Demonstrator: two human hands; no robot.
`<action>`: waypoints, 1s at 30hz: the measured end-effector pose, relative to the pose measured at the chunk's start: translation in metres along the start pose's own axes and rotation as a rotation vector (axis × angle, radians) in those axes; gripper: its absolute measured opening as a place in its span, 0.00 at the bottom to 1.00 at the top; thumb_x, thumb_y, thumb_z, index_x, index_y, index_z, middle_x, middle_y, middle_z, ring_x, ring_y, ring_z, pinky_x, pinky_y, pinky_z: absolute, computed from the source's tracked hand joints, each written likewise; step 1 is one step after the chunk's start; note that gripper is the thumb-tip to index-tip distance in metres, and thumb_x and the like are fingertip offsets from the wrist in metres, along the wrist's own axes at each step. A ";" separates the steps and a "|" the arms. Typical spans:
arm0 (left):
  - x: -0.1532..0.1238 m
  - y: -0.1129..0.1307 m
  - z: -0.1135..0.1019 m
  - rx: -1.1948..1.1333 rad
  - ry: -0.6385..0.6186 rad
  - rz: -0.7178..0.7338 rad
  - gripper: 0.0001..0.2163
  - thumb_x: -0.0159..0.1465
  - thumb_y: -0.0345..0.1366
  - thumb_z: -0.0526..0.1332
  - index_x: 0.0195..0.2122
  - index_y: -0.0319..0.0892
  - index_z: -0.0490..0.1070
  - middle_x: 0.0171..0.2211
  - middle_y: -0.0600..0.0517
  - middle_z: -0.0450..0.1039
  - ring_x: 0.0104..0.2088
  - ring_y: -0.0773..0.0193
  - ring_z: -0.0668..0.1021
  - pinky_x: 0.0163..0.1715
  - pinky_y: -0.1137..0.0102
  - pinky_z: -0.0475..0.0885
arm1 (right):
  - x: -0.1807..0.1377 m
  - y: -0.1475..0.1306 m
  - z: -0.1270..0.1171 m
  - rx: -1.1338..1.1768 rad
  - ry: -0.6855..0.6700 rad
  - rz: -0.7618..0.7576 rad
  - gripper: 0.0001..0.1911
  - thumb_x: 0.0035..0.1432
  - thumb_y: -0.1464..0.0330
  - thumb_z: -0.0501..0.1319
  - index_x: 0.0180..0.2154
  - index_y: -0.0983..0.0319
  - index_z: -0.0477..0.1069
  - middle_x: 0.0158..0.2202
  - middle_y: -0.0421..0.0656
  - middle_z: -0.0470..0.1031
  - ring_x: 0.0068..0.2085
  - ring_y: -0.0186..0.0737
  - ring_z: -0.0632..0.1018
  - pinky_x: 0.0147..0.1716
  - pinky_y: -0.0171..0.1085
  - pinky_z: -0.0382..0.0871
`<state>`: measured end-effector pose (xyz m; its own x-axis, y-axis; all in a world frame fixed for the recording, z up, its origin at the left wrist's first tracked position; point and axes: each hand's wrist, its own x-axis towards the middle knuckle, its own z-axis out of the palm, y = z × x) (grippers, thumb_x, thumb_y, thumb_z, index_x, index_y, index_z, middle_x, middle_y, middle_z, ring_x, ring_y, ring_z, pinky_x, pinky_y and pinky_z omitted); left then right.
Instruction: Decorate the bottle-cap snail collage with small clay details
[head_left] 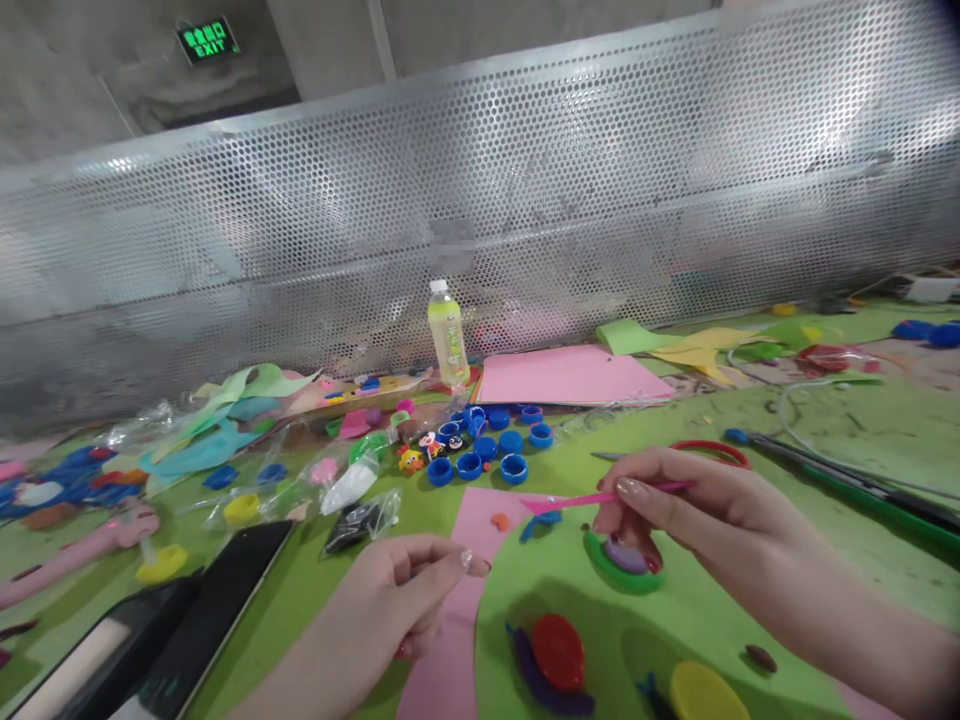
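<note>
My right hand (675,505) pinches a thin pink strip (577,498) that points left, just above a purple cap on a green foam snail shape (621,565). My left hand (409,585) is loosely curled, fingertips on the edge of a pink foam sheet (480,520); nothing shows in it. Both hands hover over a round green foam piece (585,610) that carries a red cap on a purple shape (556,652) and a yellow cap (703,692).
Several blue bottle caps (487,445) lie ahead, near a small drink bottle (448,335) and a pink sheet (570,378). A phone (217,600) lies at the left. Foam scraps, plastic bags, red scissors (712,452) and a perforated metal wall (480,230) surround the green table.
</note>
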<state>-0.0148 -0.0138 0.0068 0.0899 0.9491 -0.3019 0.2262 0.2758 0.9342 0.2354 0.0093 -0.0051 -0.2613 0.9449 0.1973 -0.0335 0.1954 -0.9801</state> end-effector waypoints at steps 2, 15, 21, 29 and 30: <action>0.001 -0.001 -0.001 -0.022 -0.010 0.003 0.13 0.57 0.44 0.66 0.24 0.41 0.69 0.14 0.64 0.49 0.16 0.74 0.49 0.17 0.73 0.43 | 0.000 -0.001 -0.002 -0.005 0.006 -0.009 0.16 0.61 0.55 0.61 0.31 0.61 0.73 0.27 0.42 0.76 0.27 0.36 0.74 0.26 0.33 0.68; 0.008 -0.003 0.000 0.059 -0.008 -0.026 0.14 0.56 0.46 0.67 0.25 0.40 0.71 0.16 0.63 0.54 0.15 0.75 0.53 0.17 0.74 0.45 | -0.003 -0.005 -0.003 -0.051 -0.015 -0.042 0.15 0.63 0.56 0.59 0.33 0.60 0.72 0.28 0.41 0.75 0.29 0.35 0.74 0.28 0.33 0.69; 0.004 -0.005 0.000 -0.008 -0.037 -0.031 0.17 0.58 0.50 0.65 0.25 0.41 0.70 0.13 0.67 0.46 0.16 0.75 0.48 0.24 0.72 0.56 | -0.001 -0.006 0.000 -0.099 -0.066 0.008 0.15 0.63 0.57 0.57 0.34 0.61 0.72 0.29 0.42 0.75 0.29 0.35 0.73 0.28 0.35 0.69; 0.004 -0.011 -0.001 -0.070 -0.024 -0.083 0.22 0.56 0.54 0.66 0.37 0.37 0.76 0.14 0.66 0.45 0.17 0.74 0.45 0.17 0.74 0.48 | -0.006 -0.004 0.008 -0.210 -0.185 -0.029 0.12 0.65 0.60 0.53 0.36 0.58 0.71 0.32 0.41 0.78 0.30 0.36 0.75 0.29 0.33 0.72; 0.005 -0.012 -0.002 -0.053 -0.029 -0.084 0.23 0.57 0.55 0.65 0.38 0.37 0.76 0.15 0.66 0.44 0.17 0.73 0.45 0.16 0.74 0.47 | -0.006 -0.004 0.008 -0.237 -0.189 -0.025 0.12 0.66 0.60 0.53 0.36 0.58 0.71 0.31 0.41 0.78 0.30 0.36 0.75 0.29 0.33 0.72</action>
<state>-0.0190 -0.0117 -0.0052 0.1016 0.9177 -0.3840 0.1821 0.3623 0.9141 0.2298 0.0006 -0.0026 -0.4388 0.8778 0.1921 0.1780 0.2944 -0.9389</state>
